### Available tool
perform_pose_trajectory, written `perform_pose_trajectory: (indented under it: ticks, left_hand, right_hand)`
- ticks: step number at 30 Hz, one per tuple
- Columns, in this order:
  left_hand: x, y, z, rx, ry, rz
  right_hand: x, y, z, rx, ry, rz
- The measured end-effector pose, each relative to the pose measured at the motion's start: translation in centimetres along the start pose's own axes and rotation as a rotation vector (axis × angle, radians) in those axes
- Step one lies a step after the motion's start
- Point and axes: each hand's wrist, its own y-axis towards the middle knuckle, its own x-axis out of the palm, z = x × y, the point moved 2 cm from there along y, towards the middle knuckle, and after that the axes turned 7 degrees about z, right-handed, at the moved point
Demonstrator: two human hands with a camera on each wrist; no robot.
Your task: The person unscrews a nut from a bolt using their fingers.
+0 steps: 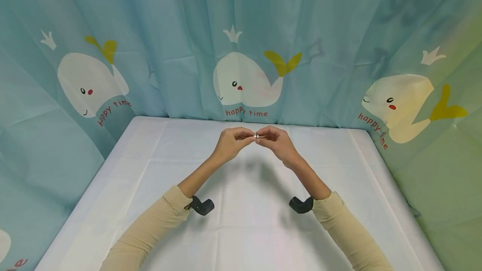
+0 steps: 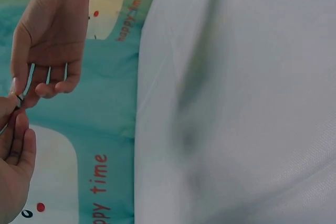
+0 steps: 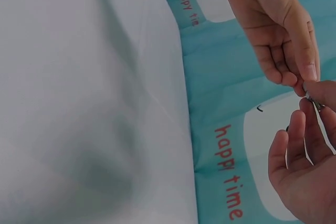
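Observation:
Both hands are raised over the far middle of the white table (image 1: 241, 221), with their fingertips meeting. Between them is a tiny white and silvery piece (image 1: 256, 136), too small to identify. My left hand (image 1: 247, 138) pinches it from the left with thumb and forefinger, and my right hand (image 1: 264, 137) pinches it from the right. In the left wrist view the piece (image 2: 20, 99) shows at the left edge between my left hand (image 2: 13, 150) below and my right hand (image 2: 47, 40) above. The right wrist view shows the piece (image 3: 310, 98) between my right hand (image 3: 304, 171) and my left hand (image 3: 278, 35).
A teal curtain (image 1: 180, 53) printed with white whales and "happy time" closes in the table at the back and on both sides. Black camera mounts sit on my left wrist (image 1: 201, 205) and right wrist (image 1: 301, 205). Nothing else lies on the white cloth.

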Motion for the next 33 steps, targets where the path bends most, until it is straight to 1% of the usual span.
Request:
perform_pose_trajectory:
  ticks: [6,13,20,25,29,33]
  left_hand:
    - [0.0,-0.1,-0.1,-0.002,-0.015,-0.005]
    - [0.1,-0.1,-0.1,-0.014,-0.019,0.004]
    - [-0.7,-1.0,4.2,-0.002,-0.017,-0.008]
    - [-0.6,-1.0,4.3,-0.008,-0.021,-0.004]
    - [-0.6,-1.1,4.5,-0.013,-0.008,0.006]
    - [-0.5,-1.1,4.5,-0.025,0.001,0.008]
  right_hand:
    - [0.1,0.1,-0.2,0.01,-0.032,0.009]
    - [0.1,-0.1,0.1,0.03,-0.009,0.006]
    - [0.1,-0.3,0.1,0.073,0.006,-0.009]
    - [0.0,-0.2,0.1,0.075,0.009,0.01]
    - [0.0,-0.3,-0.1,0.053,0.002,0.006]
    - [0.2,-0.7,-1.3,0.018,-0.017,-0.002]
